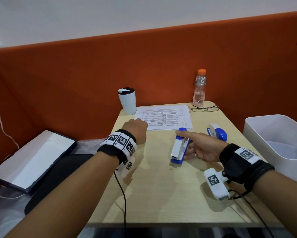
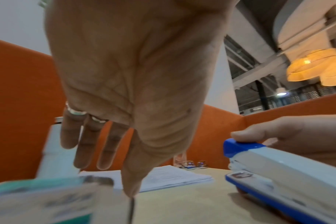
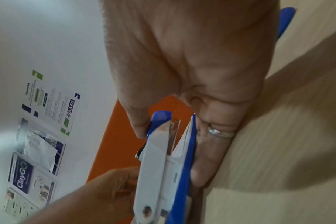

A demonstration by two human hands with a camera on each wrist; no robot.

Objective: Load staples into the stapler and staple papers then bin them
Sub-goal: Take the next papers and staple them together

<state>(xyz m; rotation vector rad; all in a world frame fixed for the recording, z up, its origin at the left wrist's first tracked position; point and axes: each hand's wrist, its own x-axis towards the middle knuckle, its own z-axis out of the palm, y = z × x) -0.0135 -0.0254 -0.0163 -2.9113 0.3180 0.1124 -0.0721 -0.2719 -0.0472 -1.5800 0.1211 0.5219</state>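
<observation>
The blue-and-white stapler [image 1: 179,146] was held on the desk [image 1: 161,194] by the right hand [image 1: 200,148], thumb laid along its top toward the blue nose and fingers curled under its far side, at about 3 o'clock from the left hand [image 1: 137,128]. The left hand was seen with fingers straight and relaxed, holding nothing, at the near-left corner of the stack of papers [image 1: 165,117]. A second stapler [image 1: 217,133] lay at 2 o'clock from the held one, and a white bin [image 1: 264,127] stood at the desk's 3 o'clock edge.
</observation>
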